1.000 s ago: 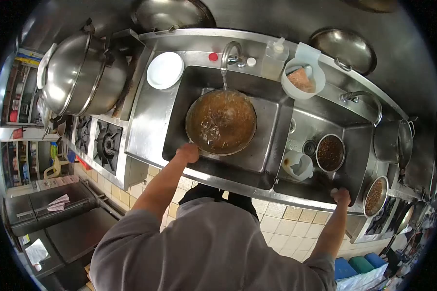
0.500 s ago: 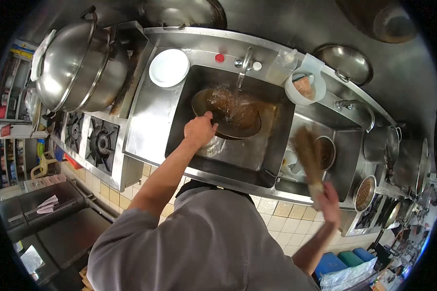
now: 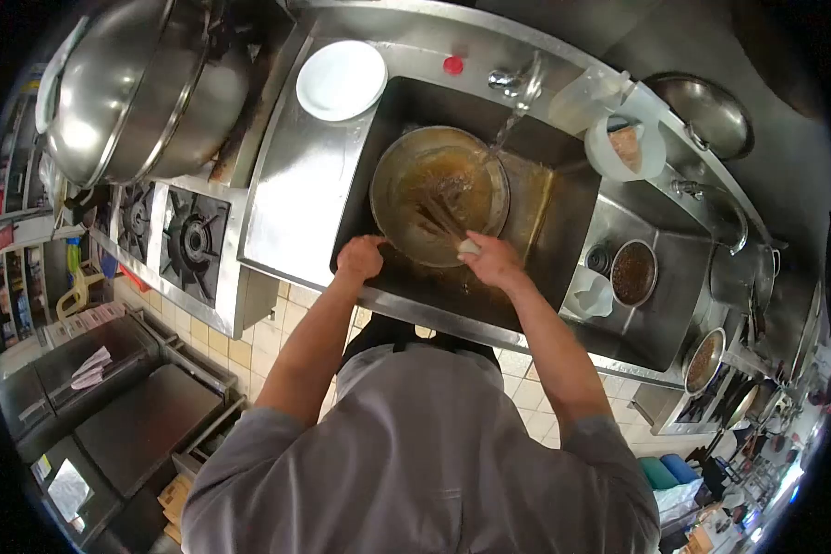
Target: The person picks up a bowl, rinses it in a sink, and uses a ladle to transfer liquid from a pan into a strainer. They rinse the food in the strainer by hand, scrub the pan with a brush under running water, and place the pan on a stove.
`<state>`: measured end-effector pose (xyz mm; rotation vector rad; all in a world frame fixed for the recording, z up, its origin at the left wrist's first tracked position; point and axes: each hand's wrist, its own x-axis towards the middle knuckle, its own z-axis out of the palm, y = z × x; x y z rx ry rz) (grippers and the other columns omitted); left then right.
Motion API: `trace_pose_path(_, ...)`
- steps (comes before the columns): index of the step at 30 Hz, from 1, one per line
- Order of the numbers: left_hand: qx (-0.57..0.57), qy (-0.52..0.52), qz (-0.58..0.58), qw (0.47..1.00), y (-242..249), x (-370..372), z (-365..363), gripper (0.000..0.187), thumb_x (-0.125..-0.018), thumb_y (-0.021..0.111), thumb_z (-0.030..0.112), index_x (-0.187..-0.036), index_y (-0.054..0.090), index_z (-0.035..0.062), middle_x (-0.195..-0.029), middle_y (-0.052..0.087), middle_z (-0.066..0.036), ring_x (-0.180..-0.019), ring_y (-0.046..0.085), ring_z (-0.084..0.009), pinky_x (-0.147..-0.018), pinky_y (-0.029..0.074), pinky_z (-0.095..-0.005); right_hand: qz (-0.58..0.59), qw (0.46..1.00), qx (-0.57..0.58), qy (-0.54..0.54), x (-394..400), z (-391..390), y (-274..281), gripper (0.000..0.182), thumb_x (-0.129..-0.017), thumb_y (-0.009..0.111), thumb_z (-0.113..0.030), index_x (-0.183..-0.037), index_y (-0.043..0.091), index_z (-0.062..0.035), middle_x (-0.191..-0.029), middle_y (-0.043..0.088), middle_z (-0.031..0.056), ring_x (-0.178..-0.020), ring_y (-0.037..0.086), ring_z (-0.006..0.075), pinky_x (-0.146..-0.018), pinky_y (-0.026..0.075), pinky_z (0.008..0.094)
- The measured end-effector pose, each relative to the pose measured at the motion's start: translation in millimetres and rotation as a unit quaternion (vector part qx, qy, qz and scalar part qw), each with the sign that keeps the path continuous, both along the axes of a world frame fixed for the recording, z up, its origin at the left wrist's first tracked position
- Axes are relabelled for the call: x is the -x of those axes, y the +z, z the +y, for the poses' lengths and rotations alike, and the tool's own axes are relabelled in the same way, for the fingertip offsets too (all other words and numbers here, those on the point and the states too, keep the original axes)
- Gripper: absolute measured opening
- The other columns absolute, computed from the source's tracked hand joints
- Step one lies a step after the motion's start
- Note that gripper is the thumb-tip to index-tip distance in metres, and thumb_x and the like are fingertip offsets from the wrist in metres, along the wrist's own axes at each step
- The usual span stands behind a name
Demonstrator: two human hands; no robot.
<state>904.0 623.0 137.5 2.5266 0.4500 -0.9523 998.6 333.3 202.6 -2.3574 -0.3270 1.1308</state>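
Observation:
A round metal wok [image 3: 399,166] sits in the left sink basin, with murky brownish water inside. My left hand [image 3: 360,258] is closed at its near left rim; the exact grip of the fingertips is partly hidden. In my right hand [image 3: 491,261] is the pale handle of a bamboo wok brush [image 3: 444,220], its long bristles down in the wok's water. From the faucet [image 3: 506,83] water streams toward the far right side of the wok.
White plates [image 3: 342,80] lie on the left ledge near a red cap [image 3: 452,66]. A white container [image 3: 651,148] with a sponge stands between the basins. The right basin holds a strainer of brown bits [image 3: 633,274]. A gas burner [image 3: 194,242] and large lidded pot [image 3: 111,102] are left.
My right hand has brought the brush from over the right basin into the wok. Once tilted, the wok now lies flatter, and my left hand is at its near left rim.

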Motion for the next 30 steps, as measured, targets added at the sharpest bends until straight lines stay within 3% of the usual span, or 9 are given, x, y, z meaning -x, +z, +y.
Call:
trace_pose_path(4,-0.013,0.020,-0.003,1.000,-17,9,5,0.053,-0.088,0.047,0.005,-0.133,0.063,0.0281,-0.132,0.062,-0.013,-0.121,0.060,-0.0329,-0.104,0.049,-0.0429,-0.018,0.982,-0.024,0.184,33,-24,-106,0.068,-0.085,0.071,-0.037,-0.146,0.049,-0.0180,-0.142,0.055,0.0156,-0.129,0.054,0.0357,-0.110,0.042,0.0425)
trace_pose_path(8,0.005,0.008,0.048,0.999,-20,4,7,0.053,-0.090,0.049,0.007,-0.140,0.056,0.0227,-0.139,0.056,-0.016,-0.128,0.054,-0.0331,-0.109,0.045,-0.0416,0.000,0.955,0.265,0.132,-26,-43,-15,0.066,-0.088,0.066,-0.028,-0.150,0.044,-0.0226,-0.138,0.059,0.0129,-0.123,0.059,0.0341,-0.098,0.052,0.0468)
trace_pose_path(13,-0.028,0.032,0.040,0.998,0,-3,1,0.050,-0.094,0.044,0.009,-0.137,0.060,0.0294,-0.133,0.062,-0.013,-0.122,0.060,-0.0324,-0.103,0.050,-0.0426,0.039,0.949,0.276,0.148,2,-22,-43,0.068,-0.088,0.059,-0.020,-0.153,0.038,-0.0224,-0.140,0.058,0.0112,-0.125,0.058,0.0347,-0.097,0.052,0.0494)
trace_pose_path(16,-0.038,0.027,0.037,0.998,-9,0,2,0.050,-0.095,0.043,0.009,-0.137,0.059,0.0302,-0.132,0.063,-0.013,-0.121,0.061,-0.0318,-0.102,0.052,-0.0429,0.021,0.956,0.171,0.236,30,-8,-27,0.069,-0.088,0.061,-0.022,-0.153,0.038,-0.0205,-0.140,0.058,0.0126,-0.124,0.059,0.0340,-0.098,0.051,0.0480)
trace_pose_path(19,-0.041,0.029,0.039,0.998,-5,2,-2,0.049,-0.095,0.044,0.010,-0.137,0.059,0.0307,-0.130,0.064,-0.013,-0.120,0.062,-0.0314,-0.100,0.053,-0.0430,0.042,0.962,0.127,0.238,8,-35,-30,0.064,-0.085,0.064,-0.030,-0.146,0.047,-0.0223,-0.126,0.065,0.0161,-0.116,0.062,0.0371,-0.095,0.052,0.0436)
trace_pose_path(21,-0.038,0.037,0.055,0.997,10,-6,-1,0.049,-0.095,0.044,0.009,-0.137,0.059,0.0307,-0.130,0.064,-0.013,-0.120,0.062,-0.0315,-0.100,0.053,-0.0429,-0.016,0.938,0.276,0.209,-13,-56,-47,0.064,-0.084,0.063,-0.026,-0.147,0.048,-0.0257,-0.128,0.065,0.0128,-0.118,0.062,0.0351,-0.096,0.051,0.0415)
trace_pose_path(24,-0.044,0.033,0.050,0.997,23,-7,-3,0.050,-0.095,0.044,0.010,-0.139,0.057,0.0316,-0.128,0.065,-0.014,-0.119,0.063,-0.0318,-0.097,0.055,-0.0418,0.060,0.911,0.306,0.269,-9,-17,5,0.068,-0.087,0.062,-0.023,-0.152,0.040,-0.0197,-0.144,0.055,0.0101,-0.130,0.055,0.0312,-0.104,0.048,0.0453)
trace_pose_path(28,-0.056,0.016,0.055,0.997,14,-1,-3,0.048,-0.096,0.045,0.013,-0.140,0.055,0.0295,-0.125,0.066,-0.015,-0.116,0.064,-0.0324,-0.095,0.056,-0.0418,0.001,0.928,0.239,0.285,-1,-28,2,0.069,-0.084,0.061,-0.020,-0.150,0.043,-0.0256,-0.127,0.066,0.0119,-0.115,0.064,0.0329,-0.096,0.052,0.0415)
trace_pose_path(30,-0.064,0.010,0.045,0.997,9,-2,-1,0.048,-0.096,0.045,0.014,-0.140,0.055,0.0289,-0.123,0.067,-0.015,-0.116,0.065,-0.0327,-0.095,0.056,-0.0419,0.012,0.914,0.342,0.218,-14,-27,-4,0.070,-0.083,0.062,-0.025,-0.150,0.043,-0.0251,-0.133,0.062,0.0130,-0.122,0.060,0.0320,-0.101,0.049,0.0421)
